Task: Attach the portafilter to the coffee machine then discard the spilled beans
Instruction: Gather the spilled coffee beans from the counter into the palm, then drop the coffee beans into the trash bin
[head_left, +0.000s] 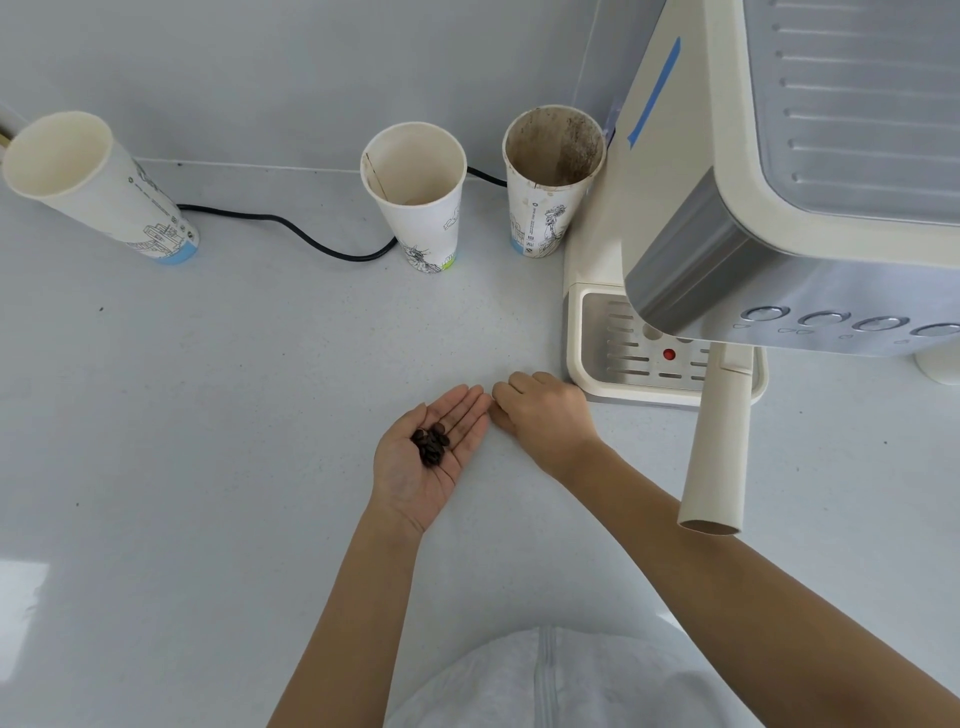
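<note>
My left hand lies palm up just over the white counter, cupping several dark coffee beans. My right hand rests palm down beside its fingertips, fingers curled against the counter; whether it holds a bean is hidden. The cream and steel coffee machine stands at the right. The portafilter's cream handle sticks out from under the machine toward me, above the drip tray; its basket end is hidden under the machine head.
Three paper cups stand along the back wall: a left cup, a middle cup and a coffee-stained cup next to the machine. A black cable runs behind them on the white counter.
</note>
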